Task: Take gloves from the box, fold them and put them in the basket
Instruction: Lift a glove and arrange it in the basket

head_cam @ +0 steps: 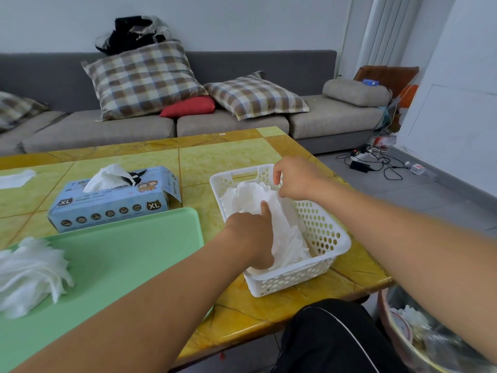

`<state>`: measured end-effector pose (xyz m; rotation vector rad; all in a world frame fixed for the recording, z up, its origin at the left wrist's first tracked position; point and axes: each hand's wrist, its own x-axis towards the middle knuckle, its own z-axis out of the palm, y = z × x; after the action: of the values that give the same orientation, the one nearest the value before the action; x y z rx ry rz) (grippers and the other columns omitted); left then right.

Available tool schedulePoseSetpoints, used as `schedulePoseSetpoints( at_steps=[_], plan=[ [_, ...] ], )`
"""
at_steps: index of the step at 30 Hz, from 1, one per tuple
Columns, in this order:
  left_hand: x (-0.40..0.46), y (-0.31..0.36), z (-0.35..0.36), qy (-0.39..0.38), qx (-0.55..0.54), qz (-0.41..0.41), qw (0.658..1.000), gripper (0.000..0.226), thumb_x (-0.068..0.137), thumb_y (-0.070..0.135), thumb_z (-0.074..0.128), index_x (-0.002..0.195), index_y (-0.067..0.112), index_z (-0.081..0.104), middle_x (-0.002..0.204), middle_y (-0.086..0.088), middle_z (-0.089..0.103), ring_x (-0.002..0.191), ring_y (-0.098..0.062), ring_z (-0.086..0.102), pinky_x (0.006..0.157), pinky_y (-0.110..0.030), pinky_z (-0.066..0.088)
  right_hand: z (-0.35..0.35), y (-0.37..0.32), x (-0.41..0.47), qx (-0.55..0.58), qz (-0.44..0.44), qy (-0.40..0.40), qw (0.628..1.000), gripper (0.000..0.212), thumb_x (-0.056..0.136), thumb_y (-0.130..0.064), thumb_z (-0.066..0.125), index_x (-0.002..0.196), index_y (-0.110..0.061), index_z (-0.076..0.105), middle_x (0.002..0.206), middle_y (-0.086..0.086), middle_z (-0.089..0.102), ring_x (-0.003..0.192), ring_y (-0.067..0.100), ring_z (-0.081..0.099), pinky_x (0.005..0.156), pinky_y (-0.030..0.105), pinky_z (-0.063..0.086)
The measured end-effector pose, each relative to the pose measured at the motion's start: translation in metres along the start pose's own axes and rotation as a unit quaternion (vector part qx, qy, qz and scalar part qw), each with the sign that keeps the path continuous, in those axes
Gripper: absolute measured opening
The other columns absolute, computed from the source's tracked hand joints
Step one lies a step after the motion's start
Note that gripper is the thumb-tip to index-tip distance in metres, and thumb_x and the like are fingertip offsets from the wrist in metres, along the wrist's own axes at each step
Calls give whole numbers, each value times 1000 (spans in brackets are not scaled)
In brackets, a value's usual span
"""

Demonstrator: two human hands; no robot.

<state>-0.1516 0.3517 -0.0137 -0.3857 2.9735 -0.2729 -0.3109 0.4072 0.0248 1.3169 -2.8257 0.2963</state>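
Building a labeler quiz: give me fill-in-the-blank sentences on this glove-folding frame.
1. Both hands, left and right, are at the white ____.
2. The glove box is coloured ____.
3. The loose glove pile lies on a ____ mat.
4. The size printed on the box reads ____.

Missing words: basket; blue; green; XL

free: green tray (pixel 129 254) middle | blocked: basket (pixel 328 238) holds gloves (pixel 269 208), both hands inside

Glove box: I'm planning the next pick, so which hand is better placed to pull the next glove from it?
Left, probably. The left hand is in the basket on the side nearer the glove box; the right hand is at the basket's far rim, farther away.
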Motion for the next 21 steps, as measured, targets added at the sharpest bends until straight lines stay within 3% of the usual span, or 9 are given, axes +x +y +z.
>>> schedulePoseSetpoints(
  at_steps=[2,4,5,7,9,13,17,21],
  plan=[
    [1,0,3,-4,12,-3,1000,106,90,39,58,155,2,-17,92,-2,62,91,-25,61,62,-30,44,-7,0,4,52,-3,-47,998,12,88,-6,59,85,-11,69,81,0,62,79,27,60,57,31,45],
    [2,1,4,-8,21,0,1000,106,90,40,57,155,1,-17,97,-5,65,96,-27,62,66,-31,47,-13,-2,5,102,-2,-101,990,24,90,-15,55,67,-11,59,68,6,55,66,34,48,55,36,42],
    [3,1,5,-9,24,0,1000,106,90,40,57,155,1,-17,100,-6,66,99,-27,62,68,-32,49,-15,-5,3,105,-7,-128,986,24,90,-20,58,67,-13,58,69,3,56,67,30,49,59,36,43],
    [4,2,5,-11,32,-2,999,106,91,42,57,155,0,-16,110,-8,66,111,-29,61,72,-32,50,-13,-9,-1,61,-28,-156,986,9,89,-27,72,91,-18,72,89,-5,65,83,19,61,73,32,50],
    [4,2,6,-14,41,-2,999,106,91,44,56,155,-1,-15,117,-10,64,115,-30,60,75,-32,51,-7,-10,-2,43,-42,-123,991,19,85,-25,81,102,-17,75,93,-9,65,92,15,62,76,28,47],
    [4,1,5,-24,50,-3,998,104,92,44,55,155,-3,-14,127,-13,61,119,-31,58,73,-32,46,-8,-12,-6,112,-78,-56,989,9,83,-21,82,86,-17,74,88,-5,69,75,9,60,67,27,46],
    [4,0,2,-29,52,-4,998,103,93,44,55,155,-5,-11,132,-13,57,121,-32,56,75,-33,46,-23,-16,-25,133,-114,-60,983,8,85,-12,74,79,-16,70,74,-5,68,61,5,58,58,25,49],
    [4,1,2,-29,48,-7,998,104,92,45,56,155,-5,-10,133,-14,57,121,-32,57,79,-34,49,-28,-2,-33,100,-76,-63,990,14,86,-10,70,77,-19,65,69,-9,61,58,5,56,53,20,42]
  ],
)
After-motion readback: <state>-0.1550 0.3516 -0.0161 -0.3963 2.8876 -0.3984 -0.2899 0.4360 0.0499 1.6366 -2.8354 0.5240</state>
